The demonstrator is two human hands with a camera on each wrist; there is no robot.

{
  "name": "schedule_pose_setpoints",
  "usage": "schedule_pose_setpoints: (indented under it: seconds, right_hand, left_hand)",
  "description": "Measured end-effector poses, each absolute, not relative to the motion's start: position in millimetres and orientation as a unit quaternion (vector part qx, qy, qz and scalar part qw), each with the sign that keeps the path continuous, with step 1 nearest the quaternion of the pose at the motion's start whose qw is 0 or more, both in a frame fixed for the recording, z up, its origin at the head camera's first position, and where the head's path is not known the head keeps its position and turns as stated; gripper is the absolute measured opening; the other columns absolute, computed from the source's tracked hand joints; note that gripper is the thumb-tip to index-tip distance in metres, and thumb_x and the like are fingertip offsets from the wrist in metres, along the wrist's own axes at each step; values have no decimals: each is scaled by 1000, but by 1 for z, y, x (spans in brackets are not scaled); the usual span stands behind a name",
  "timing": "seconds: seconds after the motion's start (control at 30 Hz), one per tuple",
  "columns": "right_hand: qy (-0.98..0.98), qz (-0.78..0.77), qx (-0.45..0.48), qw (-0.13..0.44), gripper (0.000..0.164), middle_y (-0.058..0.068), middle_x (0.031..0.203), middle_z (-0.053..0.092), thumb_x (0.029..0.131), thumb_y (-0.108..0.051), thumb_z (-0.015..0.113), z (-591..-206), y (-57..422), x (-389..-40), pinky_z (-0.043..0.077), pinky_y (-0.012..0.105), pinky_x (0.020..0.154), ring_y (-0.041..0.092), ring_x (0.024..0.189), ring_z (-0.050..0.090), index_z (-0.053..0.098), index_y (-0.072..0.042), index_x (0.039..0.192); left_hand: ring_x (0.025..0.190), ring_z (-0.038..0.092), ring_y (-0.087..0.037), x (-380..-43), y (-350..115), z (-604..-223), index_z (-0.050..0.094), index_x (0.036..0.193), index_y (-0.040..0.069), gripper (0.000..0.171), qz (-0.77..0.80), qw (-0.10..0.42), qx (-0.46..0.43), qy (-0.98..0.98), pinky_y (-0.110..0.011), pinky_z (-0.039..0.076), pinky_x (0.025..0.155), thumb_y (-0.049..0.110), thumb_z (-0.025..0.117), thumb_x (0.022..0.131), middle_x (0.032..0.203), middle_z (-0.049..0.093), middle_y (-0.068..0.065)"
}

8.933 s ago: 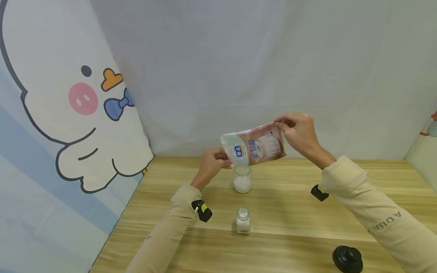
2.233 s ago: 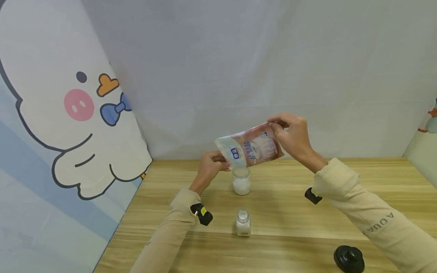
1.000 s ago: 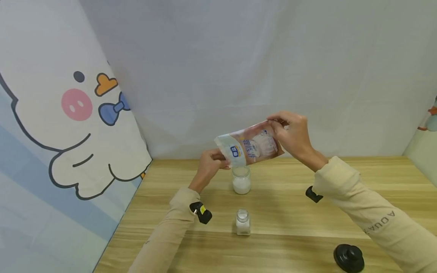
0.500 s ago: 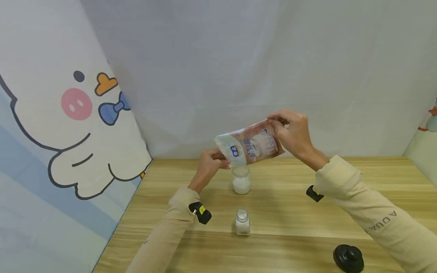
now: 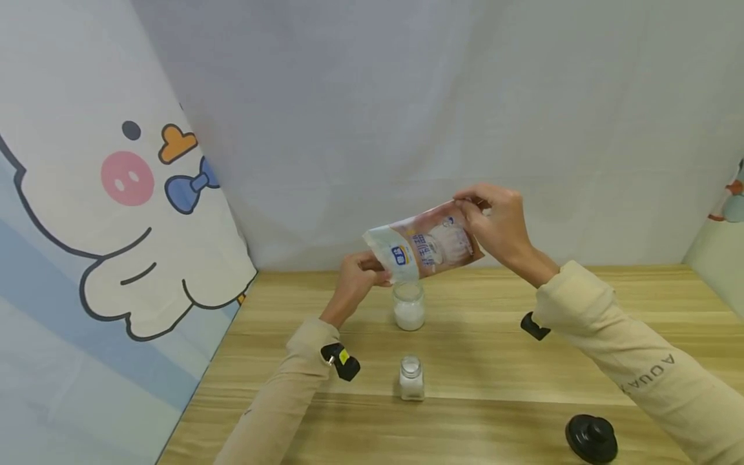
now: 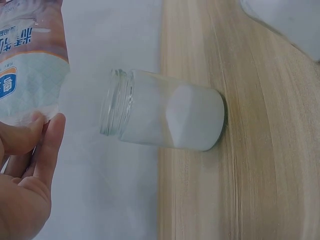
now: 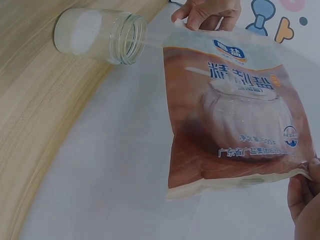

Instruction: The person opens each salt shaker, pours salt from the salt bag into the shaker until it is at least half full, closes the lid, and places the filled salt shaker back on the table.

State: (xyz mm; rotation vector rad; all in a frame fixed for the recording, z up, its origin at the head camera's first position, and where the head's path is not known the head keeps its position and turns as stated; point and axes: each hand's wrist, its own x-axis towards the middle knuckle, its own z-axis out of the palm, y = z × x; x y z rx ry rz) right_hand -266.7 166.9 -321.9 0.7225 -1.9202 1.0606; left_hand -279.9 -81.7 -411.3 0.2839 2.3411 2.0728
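A salt bag [image 5: 427,244], brown with a pale blue end, hangs tilted above an open glass jar [image 5: 409,309], its pale end lower. My left hand [image 5: 357,284] pinches the edge of that lower end with thumb and fingers. At the raised brown end, my right hand [image 5: 500,223] pinches the upper corner. The left wrist view shows the jar's threaded mouth [image 6: 116,102] close to the bag's lower corner, with a faint pale streak between them. White salt [image 6: 195,117] fills the jar's lower part, its surface sloping.
A smaller square glass jar [image 5: 411,380], uncapped and holding white contents, stands nearer on the wooden table [image 5: 476,361]. A black knobbed lid [image 5: 591,439] lies at the front right. Behind the table hangs a pale cloth [image 5: 442,97]; a cartoon-printed panel [image 5: 168,258] stands on the left.
Over the last two seconds my right hand has risen slightly, tilting the bag a little more steeply. My left hand keeps its pinch on the lower end, and the jars stand where they were.
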Motion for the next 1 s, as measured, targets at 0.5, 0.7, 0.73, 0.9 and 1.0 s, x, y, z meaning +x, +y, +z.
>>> schedule_pose_setpoints:
  seconds: [0.5,0.7,0.73,0.9,1.0]
  right_hand:
    - [-754,433,291,398,12,14,81,69,83,10,62,-323,165,-269,48,19,62,21,65,62,72,4,87]
    - [-755,433,291,398,12,14,80,69,84,9,62,-323,165,-269,47,18,62,21,64,62,72,4,87]
    - [-755,433,291,397,11,15,80,69,84,9,62,-323,165,-269,47,17,62,21,64,62,72,4,87]
    - [-757,432,291,396,12,15,81,70,84,9,62,-322,164,-269,48,18,63,22,65,63,72,4,87]
    - [-757,433,289,394,12,14,81,70,84,8,61,-322,164,-269,48,19,63,22,66,63,72,4,87]
  left_hand:
    - [82,67,-27,-279,-84,-412,63,108,-11,31,664,-2,91,743,-35,59,71,-14,64,77,98,67,-25]
    - [81,67,-26,-279,-85,-412,64,106,-10,30,667,-5,91,739,-35,58,71,-14,64,76,96,67,-23]
    - [81,67,-26,-279,-85,-412,64,106,-11,29,667,-6,92,739,-35,58,71,-14,65,76,96,67,-23]
    - [81,67,-26,-279,-85,-413,64,105,-10,29,664,-7,95,742,-35,59,70,-13,65,76,95,68,-23]
    - [81,67,-26,-279,-85,-413,64,105,-10,29,664,-4,96,742,-35,58,71,-13,65,76,96,67,-23]
